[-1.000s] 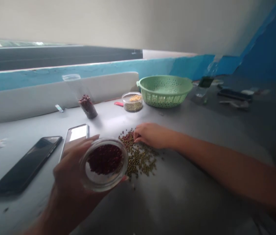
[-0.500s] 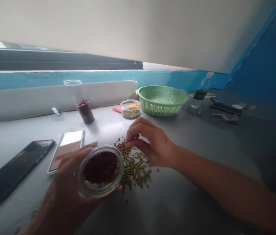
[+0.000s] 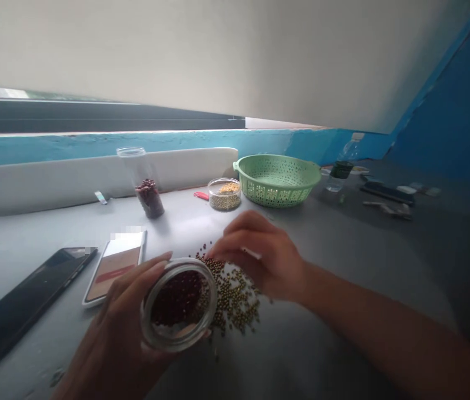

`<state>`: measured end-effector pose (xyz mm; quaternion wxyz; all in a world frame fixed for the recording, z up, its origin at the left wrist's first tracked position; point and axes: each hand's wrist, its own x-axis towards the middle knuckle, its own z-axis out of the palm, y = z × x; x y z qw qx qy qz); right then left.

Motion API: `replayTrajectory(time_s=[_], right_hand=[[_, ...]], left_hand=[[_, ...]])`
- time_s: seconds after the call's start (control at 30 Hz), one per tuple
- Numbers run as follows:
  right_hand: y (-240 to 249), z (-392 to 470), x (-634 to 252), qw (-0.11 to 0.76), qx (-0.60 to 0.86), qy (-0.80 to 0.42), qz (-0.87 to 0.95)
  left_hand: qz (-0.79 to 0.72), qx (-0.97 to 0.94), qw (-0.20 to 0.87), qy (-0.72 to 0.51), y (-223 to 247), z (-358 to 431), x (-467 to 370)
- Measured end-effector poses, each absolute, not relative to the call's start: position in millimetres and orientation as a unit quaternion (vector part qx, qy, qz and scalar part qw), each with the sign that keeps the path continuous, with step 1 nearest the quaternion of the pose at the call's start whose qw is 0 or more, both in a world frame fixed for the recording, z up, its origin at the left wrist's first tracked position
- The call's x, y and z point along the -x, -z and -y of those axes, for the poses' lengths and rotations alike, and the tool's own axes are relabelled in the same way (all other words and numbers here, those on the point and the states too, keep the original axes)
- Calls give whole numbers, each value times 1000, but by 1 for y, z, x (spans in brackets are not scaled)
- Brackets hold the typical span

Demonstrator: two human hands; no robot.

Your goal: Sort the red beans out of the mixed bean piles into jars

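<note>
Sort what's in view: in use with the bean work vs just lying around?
In use: left hand holding glass jar of red beans; right hand pinching above mixed bean pile.

Lying about: two phones, green basket, small tub, tall jar, bottle.

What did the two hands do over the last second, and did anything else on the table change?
The right hand lifted off the bean pile, fingers pinched, and came to the mouth of the jar of red beans. The left hand kept holding that jar, now tipped toward it. The phones, green basket and other containers lie as before.
</note>
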<state>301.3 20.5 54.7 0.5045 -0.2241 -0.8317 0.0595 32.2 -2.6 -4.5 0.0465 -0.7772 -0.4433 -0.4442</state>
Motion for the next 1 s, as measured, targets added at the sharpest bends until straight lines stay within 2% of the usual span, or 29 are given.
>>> replayTrajectory(time_s=[0.07, 0.2, 0.3, 1.0], right_hand=[[-48, -37, -311, 466, 299, -95, 827], [-27, -69, -326, 260, 419, -164, 854], [-13, -81, -330, 196, 435, -186, 859], [-12, -80, -319, 150, 441, -164, 870]], left_hand=[[448, 784, 34, 429, 2, 2, -30], [457, 776, 30, 434, -4, 3, -28], [459, 770, 35, 441, -8, 5, -29], [452, 774, 10, 443, -16, 8, -33]])
